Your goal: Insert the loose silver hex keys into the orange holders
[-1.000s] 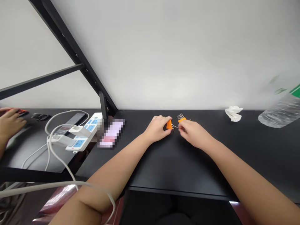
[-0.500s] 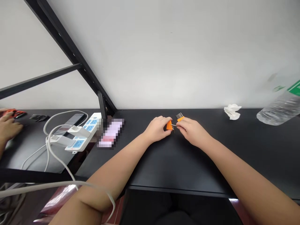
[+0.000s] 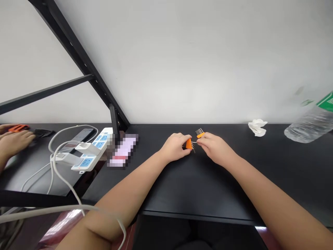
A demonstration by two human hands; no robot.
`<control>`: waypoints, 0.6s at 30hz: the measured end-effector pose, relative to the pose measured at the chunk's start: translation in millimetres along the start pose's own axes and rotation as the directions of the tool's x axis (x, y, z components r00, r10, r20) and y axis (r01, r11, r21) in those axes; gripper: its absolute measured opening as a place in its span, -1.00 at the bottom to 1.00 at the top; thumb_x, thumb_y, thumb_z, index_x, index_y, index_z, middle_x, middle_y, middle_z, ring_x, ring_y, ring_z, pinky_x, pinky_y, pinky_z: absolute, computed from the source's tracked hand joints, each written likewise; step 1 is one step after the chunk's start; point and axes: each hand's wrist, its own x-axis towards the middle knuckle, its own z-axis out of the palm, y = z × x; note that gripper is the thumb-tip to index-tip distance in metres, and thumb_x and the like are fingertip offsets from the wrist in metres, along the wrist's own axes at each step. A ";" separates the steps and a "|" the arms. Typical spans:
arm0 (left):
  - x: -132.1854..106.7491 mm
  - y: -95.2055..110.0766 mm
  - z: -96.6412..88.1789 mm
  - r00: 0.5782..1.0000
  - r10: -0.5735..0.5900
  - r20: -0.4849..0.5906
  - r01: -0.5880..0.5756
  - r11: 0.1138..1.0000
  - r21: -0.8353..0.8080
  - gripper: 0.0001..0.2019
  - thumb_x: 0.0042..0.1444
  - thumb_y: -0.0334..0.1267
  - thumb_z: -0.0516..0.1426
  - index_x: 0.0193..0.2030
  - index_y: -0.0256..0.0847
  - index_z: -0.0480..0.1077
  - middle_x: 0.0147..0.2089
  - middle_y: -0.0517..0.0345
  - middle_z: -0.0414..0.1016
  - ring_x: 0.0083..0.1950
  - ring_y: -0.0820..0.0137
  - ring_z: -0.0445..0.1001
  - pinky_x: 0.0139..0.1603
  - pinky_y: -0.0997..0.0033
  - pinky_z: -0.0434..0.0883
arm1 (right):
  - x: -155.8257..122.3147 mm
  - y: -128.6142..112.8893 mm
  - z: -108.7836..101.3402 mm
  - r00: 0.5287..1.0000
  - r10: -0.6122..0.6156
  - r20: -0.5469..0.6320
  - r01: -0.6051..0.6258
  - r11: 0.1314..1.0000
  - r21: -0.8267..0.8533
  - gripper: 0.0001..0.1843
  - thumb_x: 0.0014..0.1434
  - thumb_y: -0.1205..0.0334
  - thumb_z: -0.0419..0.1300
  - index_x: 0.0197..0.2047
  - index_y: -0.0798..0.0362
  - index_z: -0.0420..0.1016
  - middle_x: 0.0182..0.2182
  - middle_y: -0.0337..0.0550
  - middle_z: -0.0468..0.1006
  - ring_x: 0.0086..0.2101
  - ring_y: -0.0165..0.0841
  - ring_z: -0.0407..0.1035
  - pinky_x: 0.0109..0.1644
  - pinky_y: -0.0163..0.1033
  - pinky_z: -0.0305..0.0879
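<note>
My left hand (image 3: 174, 147) is closed around an orange hex key holder (image 3: 188, 143), gripping it between thumb and fingers. Bent ends of several hex keys (image 3: 193, 148) stick out from the holder's right side. With thumb and fingertips my right hand (image 3: 214, 146) pinches one thin metal hex key (image 3: 194, 142), which reaches across to the holder. A second orange holder (image 3: 200, 135) with several metal shafts lies on the table just behind my right fingertips, partly covered by them.
On the black table (image 3: 177, 187) are a phone (image 3: 123, 150), a crumpled tissue (image 3: 257, 127) and a clear bottle (image 3: 308, 125). A power strip (image 3: 97, 149) with white cables is at left. Another person's hand (image 3: 17, 141) holds an orange-red object beyond the black frame.
The view has tilted slightly. The holder in my left hand has turned, so more bent key ends show. At far left, the other person's hand has moved right.
</note>
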 end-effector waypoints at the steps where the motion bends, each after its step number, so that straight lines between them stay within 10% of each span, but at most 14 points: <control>1: 0.2 0.3 0.0 1.000 0.001 0.002 -0.001 1.000 -0.001 -0.55 0.10 -0.20 0.27 0.16 -0.10 0.41 -0.15 0.13 0.60 -0.09 0.22 0.55 0.07 0.13 0.45 | -0.3 -1.8 -1.1 1.000 0.007 0.014 -0.007 1.000 -0.027 -0.67 0.41 0.34 0.01 -0.12 0.05 0.63 -0.21 -0.06 0.48 -0.33 -0.38 0.36 -0.22 -0.26 0.29; 9: 2.0 15.2 1.9 0.995 0.072 -0.066 -0.073 0.997 -0.008 -0.64 0.08 -0.23 0.29 0.04 -0.13 0.49 0.07 -0.02 0.57 0.23 0.11 0.47 0.30 0.00 0.34 | 7.4 -21.4 -0.1 0.996 0.063 -0.067 -0.044 0.967 0.250 -0.77 0.34 0.37 0.07 -0.27 0.07 0.55 -0.30 -0.12 0.49 -0.30 -0.38 0.36 -0.18 -0.26 0.29; 18: -0.7 4.3 1.9 0.979 0.041 -0.198 -0.070 0.987 -0.144 -0.55 0.08 -0.33 0.28 0.14 -0.13 0.43 0.08 0.08 0.60 0.14 0.23 0.52 0.27 0.14 0.38 | 14.0 -6.8 14.1 0.912 0.381 0.155 -0.351 0.524 0.776 -0.78 0.21 0.10 0.24 -0.22 0.07 0.60 -0.36 -0.19 0.55 -0.42 -0.40 0.42 -0.27 -0.26 0.36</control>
